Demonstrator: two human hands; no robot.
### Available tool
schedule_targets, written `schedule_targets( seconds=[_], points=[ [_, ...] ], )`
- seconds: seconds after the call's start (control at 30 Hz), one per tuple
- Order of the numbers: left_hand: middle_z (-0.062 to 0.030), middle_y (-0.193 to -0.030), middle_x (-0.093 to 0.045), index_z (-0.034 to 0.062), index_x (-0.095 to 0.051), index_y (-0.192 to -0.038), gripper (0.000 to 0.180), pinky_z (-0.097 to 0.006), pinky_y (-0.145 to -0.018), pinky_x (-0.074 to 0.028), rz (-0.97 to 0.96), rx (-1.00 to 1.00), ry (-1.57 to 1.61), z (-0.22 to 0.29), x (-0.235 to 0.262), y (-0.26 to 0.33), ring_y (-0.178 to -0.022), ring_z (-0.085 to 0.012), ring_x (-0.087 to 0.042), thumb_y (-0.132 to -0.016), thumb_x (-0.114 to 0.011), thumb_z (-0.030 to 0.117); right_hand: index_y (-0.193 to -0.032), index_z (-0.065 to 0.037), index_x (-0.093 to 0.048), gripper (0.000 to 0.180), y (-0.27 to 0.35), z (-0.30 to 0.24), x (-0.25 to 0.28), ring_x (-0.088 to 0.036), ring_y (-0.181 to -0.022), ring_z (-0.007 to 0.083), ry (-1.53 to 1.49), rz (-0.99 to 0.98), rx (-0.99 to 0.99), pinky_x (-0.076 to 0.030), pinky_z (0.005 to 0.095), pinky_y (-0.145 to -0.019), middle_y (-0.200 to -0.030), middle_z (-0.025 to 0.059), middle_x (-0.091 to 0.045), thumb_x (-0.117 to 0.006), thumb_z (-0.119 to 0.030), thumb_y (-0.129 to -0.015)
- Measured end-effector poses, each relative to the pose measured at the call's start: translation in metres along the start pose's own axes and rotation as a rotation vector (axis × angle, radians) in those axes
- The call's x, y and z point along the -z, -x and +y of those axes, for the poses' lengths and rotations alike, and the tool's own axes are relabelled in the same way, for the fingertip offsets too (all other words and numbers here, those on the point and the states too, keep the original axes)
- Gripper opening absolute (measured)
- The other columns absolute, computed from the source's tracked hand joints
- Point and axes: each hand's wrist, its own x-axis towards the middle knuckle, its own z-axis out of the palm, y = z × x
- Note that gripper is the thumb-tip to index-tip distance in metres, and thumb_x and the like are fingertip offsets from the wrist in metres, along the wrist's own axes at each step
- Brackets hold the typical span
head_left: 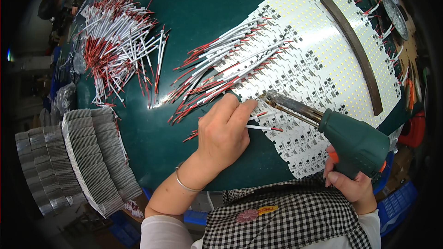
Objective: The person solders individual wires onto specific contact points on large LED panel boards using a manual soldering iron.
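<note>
My right hand [353, 185] is wrapped round the handle of a green soldering gun [354, 144] with orange parts. Its metal tip points left and meets the near left part of a sheet of white LED circuit boards [300, 150]. Close by that tip, my left hand [225, 127] is closed in a pinch over the boards' left edge. A red-and-white wire [264, 128] sticks out beside its fingers; the pinched end itself is hidden. Further up, rows of red-and-white wires [221, 80] lie across the boards, their ends reaching left over the green table.
A large heap of cut wires [120, 41] lies at the far left. Stacks of grey ridged parts [94, 157] stand at the near left. A dark curved bar [354, 55] rests across the boards. A round metal dish [395, 17] sits at the right.
</note>
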Motion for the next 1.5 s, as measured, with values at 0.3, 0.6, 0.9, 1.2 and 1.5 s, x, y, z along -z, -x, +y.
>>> schedule_targets(
  seconds=[0.3, 0.6, 0.9, 1.2, 1.5],
  points=[
    [-0.0071, -0.068, -0.048, 0.004, -0.068, -0.093, 0.046, -0.032, -0.049, -0.043, -0.017, 0.02, -0.005, 0.002, 0.003, 0.0, -0.056, -0.0218, -0.052, -0.054, -0.055, -0.015, -0.104, 0.003, -0.056, 0.026, -0.007, -0.002, -0.008, -0.059, -0.067, 0.0144, -0.012, 0.06, -0.112, -0.051, 0.0271, -0.058, -0.08, 0.0088, -0.061, -0.062, 0.002, -0.079],
    [-0.007, -0.068, -0.049, 0.0032, -0.068, -0.093, 0.045, -0.032, -0.05, -0.044, -0.026, 0.016, -0.007, 0.003, 0.003, -0.001, -0.057, -0.0216, -0.053, -0.054, -0.055, -0.016, -0.125, 0.006, -0.046, 0.047, -0.001, 0.011, 0.0, -0.058, -0.064, 0.0153, 0.254, -0.079, 0.149, -0.053, 0.0276, -0.053, -0.087, 0.0124, -0.059, -0.061, 0.002, -0.08],
    [-0.0069, -0.068, -0.048, 0.0036, -0.068, -0.093, 0.044, -0.032, -0.05, -0.044, -0.005, -0.01, -0.033, 0.003, 0.003, 0.0, -0.056, -0.0217, -0.052, -0.056, -0.056, -0.015, -0.131, 0.006, -0.041, 0.066, 0.01, -0.007, -0.003, -0.058, -0.072, 0.0189, -0.19, 0.157, -0.106, -0.055, 0.0296, -0.05, -0.125, 0.0184, -0.051, -0.071, -0.006, -0.074],
    [-0.0076, -0.068, -0.052, 0.0048, -0.07, -0.093, 0.044, -0.031, -0.049, -0.044, -0.016, -0.031, 0.019, -0.002, 0.001, -0.001, -0.057, -0.0215, -0.055, -0.059, -0.053, -0.017, -0.132, 0.004, -0.042, 0.065, 0.027, 0.001, 0.001, -0.058, -0.073, 0.0187, -0.132, 0.125, -0.05, -0.054, 0.0294, -0.051, -0.123, 0.0167, -0.054, -0.071, -0.007, -0.076],
    [-0.0073, -0.071, -0.053, 0.0064, -0.067, -0.088, 0.026, -0.034, -0.052, -0.045, -0.094, -0.058, 0.163, -0.014, 0.001, -0.004, -0.062, -0.0239, -0.057, -0.068, -0.061, -0.01, -0.132, 0.003, -0.044, 0.054, 0.024, 0.014, 0.005, -0.059, -0.076, 0.0189, -0.016, -0.077, 0.03, -0.055, 0.0282, -0.055, -0.114, 0.0142, -0.055, -0.063, -0.001, -0.082]
  ],
)
